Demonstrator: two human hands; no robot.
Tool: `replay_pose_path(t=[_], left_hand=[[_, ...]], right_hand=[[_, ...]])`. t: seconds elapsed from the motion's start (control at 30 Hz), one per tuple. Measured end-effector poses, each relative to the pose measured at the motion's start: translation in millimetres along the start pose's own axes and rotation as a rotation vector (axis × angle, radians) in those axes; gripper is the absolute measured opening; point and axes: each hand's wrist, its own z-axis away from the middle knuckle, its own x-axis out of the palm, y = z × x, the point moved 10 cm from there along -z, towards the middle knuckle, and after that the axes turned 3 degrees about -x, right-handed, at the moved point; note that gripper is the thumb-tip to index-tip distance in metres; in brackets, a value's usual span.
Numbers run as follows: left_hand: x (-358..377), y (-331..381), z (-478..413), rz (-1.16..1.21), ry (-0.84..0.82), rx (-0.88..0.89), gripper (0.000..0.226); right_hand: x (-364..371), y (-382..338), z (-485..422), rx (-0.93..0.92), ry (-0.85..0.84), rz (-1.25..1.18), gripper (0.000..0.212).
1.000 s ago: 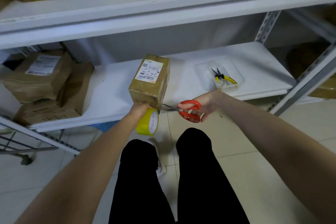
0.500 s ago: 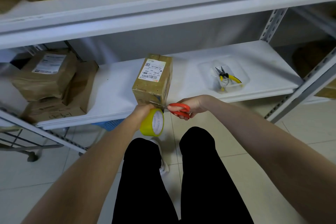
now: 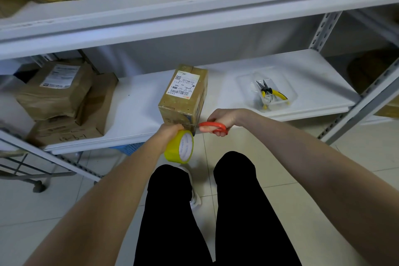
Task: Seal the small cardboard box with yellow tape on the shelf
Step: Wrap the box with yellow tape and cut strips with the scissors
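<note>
One small cardboard box [image 3: 183, 95] with a white printed label stands at the front edge of a white metal shelf [image 3: 138, 101]. The left hand [image 3: 170, 130] grips one roll of yellow tape [image 3: 179, 147] just below the box's near corner. The right hand [image 3: 224, 117] grips one pair of red-handled scissors [image 3: 212, 127], pointing at that corner. To the right, a clear plastic tray [image 3: 244, 80] holds yellow-handled pliers [image 3: 269, 92]. Crumpled brown parcels [image 3: 56, 90] are stacked at the left.

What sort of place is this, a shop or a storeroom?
Probably a parcel storeroom: white metal shelving holds brown wrapped parcels with shipping labels, and the small cardboard box being taped carries a barcode label too.
</note>
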Motion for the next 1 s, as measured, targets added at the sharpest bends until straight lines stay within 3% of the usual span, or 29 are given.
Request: replay_pose_path(t=[0.1, 0.23, 0.33, 0.43, 0.5, 0.67, 0.83, 1.0], left_hand=[[0, -3, -3, -0.102, 0.013, -0.025, 0.035], [0, -10, -4, -0.23, 0.006, -0.067, 0.031], [-6, -14, -5, -0.281, 0.011, -0.088, 0.025], [-18, -10, 2, -0.301, 0.053, -0.093, 0.033], [-23, -5, 2, -0.27, 0.075, -0.074, 0.039], [-20, 11, 4, -0.182, 0.079, 0.025, 0.044], [-25, 20, 1, -0.245, 0.159, 0.064, 0.052], [-24, 22, 1, -0.304, 0.184, 0.066, 0.052]], right_hand=[[1, 1, 0, 0.033, -0.015, 0.065, 0.044], [17, 9, 6, 0.17, -0.136, 0.125, 0.051], [23, 17, 15, 0.285, -0.197, 0.051, 0.044], [14, 32, 27, 0.386, -0.255, 0.22, 0.057], [-2, 44, 34, 0.43, -0.232, 0.292, 0.048], [-44, 66, 50, 0.477, 0.013, 0.202, 0.038], [-69, 57, 39, 0.371, 0.454, 0.195, 0.028], [-67, 46, 17, 0.308, 0.628, 0.213, 0.037]])
